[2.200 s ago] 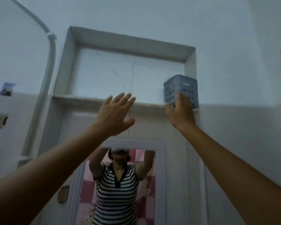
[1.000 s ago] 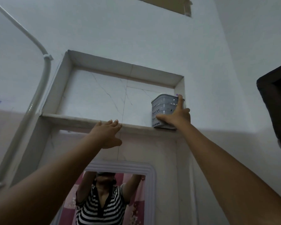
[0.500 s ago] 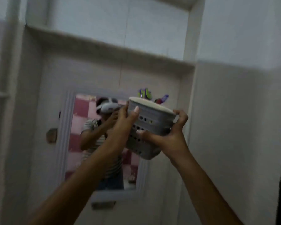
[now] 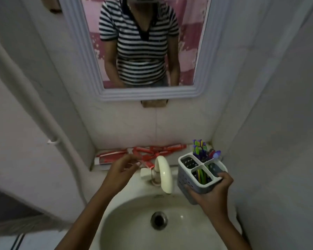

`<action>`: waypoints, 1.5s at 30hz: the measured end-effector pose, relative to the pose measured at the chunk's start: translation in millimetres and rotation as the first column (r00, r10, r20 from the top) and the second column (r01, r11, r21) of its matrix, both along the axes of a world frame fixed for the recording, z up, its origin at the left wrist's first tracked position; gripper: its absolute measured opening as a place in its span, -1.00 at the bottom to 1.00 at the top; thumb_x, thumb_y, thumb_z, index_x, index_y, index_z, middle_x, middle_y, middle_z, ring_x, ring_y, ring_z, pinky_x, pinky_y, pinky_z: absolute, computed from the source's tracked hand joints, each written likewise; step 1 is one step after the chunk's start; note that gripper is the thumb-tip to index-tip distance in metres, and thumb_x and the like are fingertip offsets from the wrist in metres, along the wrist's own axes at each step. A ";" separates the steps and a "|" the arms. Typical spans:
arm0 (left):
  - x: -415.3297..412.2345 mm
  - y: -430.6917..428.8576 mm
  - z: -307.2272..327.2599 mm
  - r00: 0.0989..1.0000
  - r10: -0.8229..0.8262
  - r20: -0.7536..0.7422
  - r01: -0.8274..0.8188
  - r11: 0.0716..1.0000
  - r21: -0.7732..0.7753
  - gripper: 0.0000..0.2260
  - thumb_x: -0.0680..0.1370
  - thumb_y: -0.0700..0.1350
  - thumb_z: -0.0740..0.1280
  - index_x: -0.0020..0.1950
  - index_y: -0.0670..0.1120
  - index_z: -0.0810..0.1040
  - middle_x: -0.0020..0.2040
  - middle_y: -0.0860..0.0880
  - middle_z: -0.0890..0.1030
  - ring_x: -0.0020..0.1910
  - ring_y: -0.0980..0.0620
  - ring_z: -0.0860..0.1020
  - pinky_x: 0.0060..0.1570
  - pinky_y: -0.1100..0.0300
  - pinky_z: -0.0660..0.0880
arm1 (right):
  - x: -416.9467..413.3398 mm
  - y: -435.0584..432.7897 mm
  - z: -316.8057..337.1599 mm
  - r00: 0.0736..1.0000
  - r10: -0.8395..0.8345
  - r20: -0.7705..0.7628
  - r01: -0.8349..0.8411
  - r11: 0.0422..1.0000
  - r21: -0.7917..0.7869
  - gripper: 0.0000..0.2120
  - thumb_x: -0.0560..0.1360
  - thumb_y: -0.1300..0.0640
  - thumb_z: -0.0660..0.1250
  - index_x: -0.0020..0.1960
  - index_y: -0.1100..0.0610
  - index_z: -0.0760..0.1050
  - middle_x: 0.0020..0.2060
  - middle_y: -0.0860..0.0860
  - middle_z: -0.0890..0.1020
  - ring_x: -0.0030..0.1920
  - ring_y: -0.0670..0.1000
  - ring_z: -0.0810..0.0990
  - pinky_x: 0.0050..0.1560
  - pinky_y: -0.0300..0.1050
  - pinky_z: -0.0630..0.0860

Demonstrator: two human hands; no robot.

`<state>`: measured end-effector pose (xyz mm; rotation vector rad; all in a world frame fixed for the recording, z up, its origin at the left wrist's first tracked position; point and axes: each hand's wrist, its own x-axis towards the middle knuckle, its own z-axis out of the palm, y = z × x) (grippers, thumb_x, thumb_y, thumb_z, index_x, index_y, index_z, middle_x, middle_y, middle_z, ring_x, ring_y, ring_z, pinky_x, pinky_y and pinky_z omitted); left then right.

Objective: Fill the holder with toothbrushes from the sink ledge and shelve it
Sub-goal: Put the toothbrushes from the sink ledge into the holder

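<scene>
The grey perforated holder (image 4: pixel 187 179) has four compartments and is held over the right side of the sink by my right hand (image 4: pixel 212 191), which grips its near side. Several purple and green toothbrushes (image 4: pixel 200 150) stick out of its far compartment, and more stand in the near one. My left hand (image 4: pixel 120 170) hovers, fingers loosely spread and blurred, just in front of the red toothpaste tubes (image 4: pixel 143 153) lying along the sink ledge. It holds nothing that I can make out.
A white curved tap (image 4: pixel 163 175) stands between my hands above the white sink basin (image 4: pixel 134 222) with its drain. A framed mirror (image 4: pixel 201 73) hangs above the ledge. Walls close in on both sides, and a white pipe (image 4: pixel 34 109) runs down the left.
The holder came off the high shelf, was gripped by both hands, and is now down at the sink in my right hand alone. My left hand let go and moved to the ledge.
</scene>
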<state>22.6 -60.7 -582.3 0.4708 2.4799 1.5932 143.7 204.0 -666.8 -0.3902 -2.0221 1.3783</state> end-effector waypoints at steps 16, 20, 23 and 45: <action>-113.0 -37.6 -107.5 0.892 -0.205 -0.402 -0.278 0.452 -0.847 -0.59 0.18 -0.39 0.41 0.02 -0.19 0.63 -0.09 -0.22 0.65 -0.17 -0.25 0.61 -0.23 -0.03 0.55 | -23.0 -20.2 -67.5 0.980 -0.076 0.184 0.105 0.982 -0.156 0.44 0.06 0.40 0.73 0.50 -0.42 -0.10 0.37 -0.54 0.30 0.43 -0.12 0.47 0.35 0.33 0.51; -140.4 -40.9 -111.5 0.890 -0.340 -0.305 -0.219 0.268 -0.938 -0.53 0.22 -0.26 0.52 0.13 -0.12 0.63 -0.10 -0.22 0.65 -0.23 -0.27 0.63 -0.34 -0.06 0.57 | -24.2 -21.8 -66.1 0.976 -0.103 0.192 0.132 0.981 -0.145 0.46 0.08 0.37 0.74 0.50 -0.42 -0.16 0.46 -0.20 0.32 0.44 -0.12 0.45 0.40 0.24 0.49; -152.4 -34.1 -99.9 0.915 -0.325 -0.240 -0.120 0.347 -0.930 -0.64 0.50 -0.10 0.36 0.30 -0.06 0.53 0.12 -0.22 0.63 0.03 -0.29 0.62 -0.10 -0.11 0.60 | -23.7 -23.0 -63.1 0.978 -0.087 0.188 0.116 0.982 -0.150 0.47 0.08 0.34 0.74 0.50 -0.39 -0.21 0.49 -0.02 0.27 0.43 -0.26 0.41 0.42 -0.02 0.47; -79.9 132.9 5.0 0.780 -0.574 0.249 0.617 0.772 -0.155 -0.85 0.39 -0.24 0.50 -0.08 -0.06 0.70 -0.24 0.10 0.72 -0.25 0.09 0.66 -0.17 0.12 0.62 | -25.7 -11.1 -77.2 0.972 -0.083 0.220 0.114 0.985 -0.132 0.43 0.06 -0.02 0.74 0.63 -0.07 -0.15 0.51 0.11 0.32 0.46 0.09 0.47 0.33 0.25 0.54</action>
